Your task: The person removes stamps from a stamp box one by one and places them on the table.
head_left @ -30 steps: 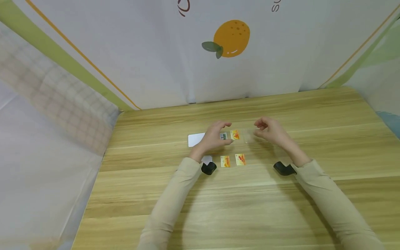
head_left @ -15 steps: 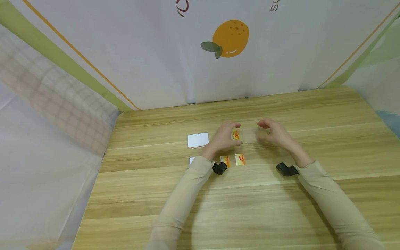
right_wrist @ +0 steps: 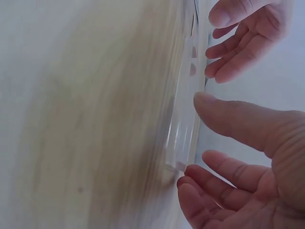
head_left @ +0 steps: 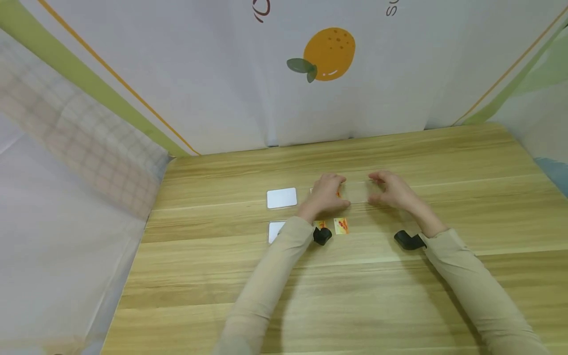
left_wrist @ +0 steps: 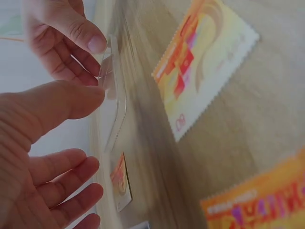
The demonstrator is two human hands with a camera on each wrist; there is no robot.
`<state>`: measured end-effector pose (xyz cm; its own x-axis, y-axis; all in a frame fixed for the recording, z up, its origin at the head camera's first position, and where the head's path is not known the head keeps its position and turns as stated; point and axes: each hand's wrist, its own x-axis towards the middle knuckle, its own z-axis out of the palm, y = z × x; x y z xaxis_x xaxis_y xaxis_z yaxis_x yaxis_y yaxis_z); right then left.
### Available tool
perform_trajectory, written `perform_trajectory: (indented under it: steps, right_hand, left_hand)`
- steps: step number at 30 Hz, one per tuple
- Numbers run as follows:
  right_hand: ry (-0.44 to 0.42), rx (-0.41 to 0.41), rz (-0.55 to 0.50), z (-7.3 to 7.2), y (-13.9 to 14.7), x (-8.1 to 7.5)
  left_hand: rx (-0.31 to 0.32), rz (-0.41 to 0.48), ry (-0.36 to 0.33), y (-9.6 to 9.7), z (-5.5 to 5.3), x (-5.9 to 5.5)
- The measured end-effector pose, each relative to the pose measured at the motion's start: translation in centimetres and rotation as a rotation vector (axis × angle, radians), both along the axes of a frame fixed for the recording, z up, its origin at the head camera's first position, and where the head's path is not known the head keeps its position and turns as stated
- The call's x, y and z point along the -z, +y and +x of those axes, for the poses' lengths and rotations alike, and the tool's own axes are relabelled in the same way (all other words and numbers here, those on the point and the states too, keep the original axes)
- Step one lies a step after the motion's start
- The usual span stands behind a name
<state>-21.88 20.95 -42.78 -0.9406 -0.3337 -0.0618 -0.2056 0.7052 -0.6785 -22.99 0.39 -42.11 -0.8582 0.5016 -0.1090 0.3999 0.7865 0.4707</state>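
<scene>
A clear flat plastic case [head_left: 356, 192] lies on the wooden table between both hands. My left hand [head_left: 327, 195] is at its left end, thumb and fingers spread apart with nothing between them. At the right end is my right hand [head_left: 390, 191]; in the right wrist view its fingertips [right_wrist: 186, 183] are right at the case's corner and its thumb runs along the edge. A postage stamp [left_wrist: 200, 62] with red and orange print lies nearer the body, beside another stamp [head_left: 319, 224] partly covered by the wrist camera. One more stamp [left_wrist: 121, 183] is mostly hidden under my left hand.
Two white rectangular cards [head_left: 281, 198] lie left of my left hand, the nearer one partly under the sleeve. A white curtain [head_left: 222, 74] with an orange fruit print hangs behind the table's [head_left: 199, 276] back edge. Black wrist cameras [head_left: 406, 240] sit at both cuffs.
My left hand has moved right, from over the stamps to the left end of the clear case, uncovering the white cards. My right hand has shifted slightly right.
</scene>
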Motion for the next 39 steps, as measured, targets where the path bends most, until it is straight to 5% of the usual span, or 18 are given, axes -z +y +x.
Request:
perform_trajectory:
  steps: [9,39]
  right_hand:
    - [0.011,-0.018,0.047,-0.3,0.2,0.3]
    - [0.122,-0.168,0.162,-0.7,1.1,0.3]
  left_hand:
    - [0.004,-0.123,0.026,1.0,-0.3,0.2]
    - [0.016,-0.205,0.082,1.7,-0.7,0.4]
